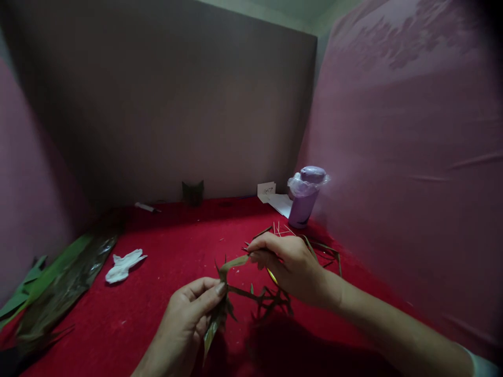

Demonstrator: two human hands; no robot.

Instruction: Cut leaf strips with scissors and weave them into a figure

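Between thumb and fingers, my left hand (196, 309) pinches a bundle of folded green-brown leaf strips (212, 332), held above the red cloth. One leaf strip (234, 263) rises from that bundle and bends to the right. My right hand (288, 264) is closed on the strip's far end with thumb and fingertips. A darker, branching leaf piece (271, 301) extends rightward from the bundle below my right hand. Something yellow (272, 276) shows partly under the right hand; what it is I cannot tell.
Long leaves (65, 283) lie at the left, beside a crumpled white tissue (124, 265). A syringe-like white object (145, 207) and a small dark leaf piece (193, 193) are at the back. A purple cup (302, 208), white papers (280, 204) and thin sticks (281, 229) are at the right.
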